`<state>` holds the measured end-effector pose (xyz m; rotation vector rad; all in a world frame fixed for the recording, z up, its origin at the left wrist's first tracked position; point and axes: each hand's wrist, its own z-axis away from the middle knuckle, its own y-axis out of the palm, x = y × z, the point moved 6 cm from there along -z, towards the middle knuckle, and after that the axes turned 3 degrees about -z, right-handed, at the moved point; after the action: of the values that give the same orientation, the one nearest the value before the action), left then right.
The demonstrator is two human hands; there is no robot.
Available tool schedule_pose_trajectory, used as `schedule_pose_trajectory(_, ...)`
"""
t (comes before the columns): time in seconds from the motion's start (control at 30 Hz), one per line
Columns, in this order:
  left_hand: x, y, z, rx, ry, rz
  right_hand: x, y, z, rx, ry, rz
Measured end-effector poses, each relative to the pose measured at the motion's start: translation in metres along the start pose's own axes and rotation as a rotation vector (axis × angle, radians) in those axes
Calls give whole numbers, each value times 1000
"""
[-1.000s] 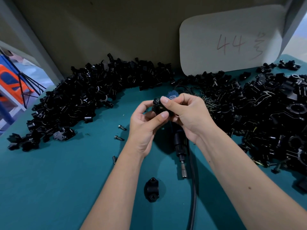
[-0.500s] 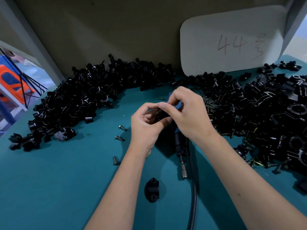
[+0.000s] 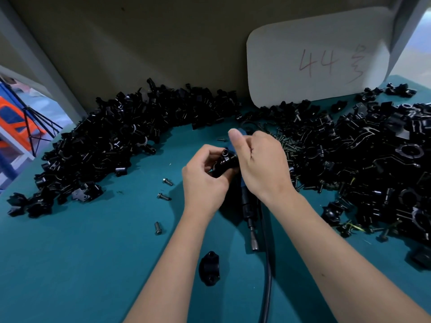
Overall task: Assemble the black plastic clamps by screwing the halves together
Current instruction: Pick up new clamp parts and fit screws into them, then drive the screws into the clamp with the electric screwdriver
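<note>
My left hand [image 3: 205, 180] curls around a black clamp [image 3: 225, 163], gripping it just above the teal table [image 3: 81, 264] at the middle of the scene, one round screw hole of the clamp turned up toward me. My right hand [image 3: 258, 164] is right beside it on the right, fingers curled in against the clamp's right end and thumb sticking up; they seem to pinch something small there, but I cannot tell what, since my own knuckles hide it. Under my hands lies a screwdriver [image 3: 250, 215] with its metal tip pointing near, and its black cable [image 3: 268, 276] runs toward me along the table. A single clamp half [image 3: 209, 268] lies flat near me, between my forearms. Three loose screws [image 3: 164, 196] lie scattered on the table left of my left wrist. A big heap of black clamp parts [image 3: 112, 145] curves along the far left, and another heap [image 3: 373, 164] fills the right side. A white card [image 3: 319, 59] marked "44" leans against the far wall.
</note>
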<state>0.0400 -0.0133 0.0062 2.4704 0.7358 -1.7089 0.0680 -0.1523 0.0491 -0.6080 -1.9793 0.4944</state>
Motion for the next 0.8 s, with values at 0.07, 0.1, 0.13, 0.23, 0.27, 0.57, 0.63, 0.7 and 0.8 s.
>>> schedule_pose_trajectory(0.07,9,-4,-2,-44,-108,54,-6,-4,1,-42,68,28)
schedule_pose_trajectory(0.1,14,-7,-3,-71,-181,119,-10,-4,1,-37,90,114)
schedule_pose_trajectory(0.13,19,-10,-4,-98,-255,200,-13,-2,2,-3,115,207)
schedule_pose_trajectory(0.23,28,-15,-5,-133,-431,495,-20,9,6,175,204,359)
schedule_pose_trajectory(0.27,29,-15,-6,-128,-461,597,-21,12,7,215,227,378)
schedule_pose_trajectory(0.57,21,-6,-2,23,-621,806,-41,3,0,247,514,-631)
schedule_pose_trajectory(0.63,18,-3,0,114,-645,814,-36,-2,-4,209,542,-935)
schedule_pose_trajectory(0.7,14,0,2,217,-634,792,-28,-10,-8,158,513,-1226)
schedule_pose_trajectory(0.8,12,2,4,334,-630,733,-15,-26,-14,94,389,-1462)
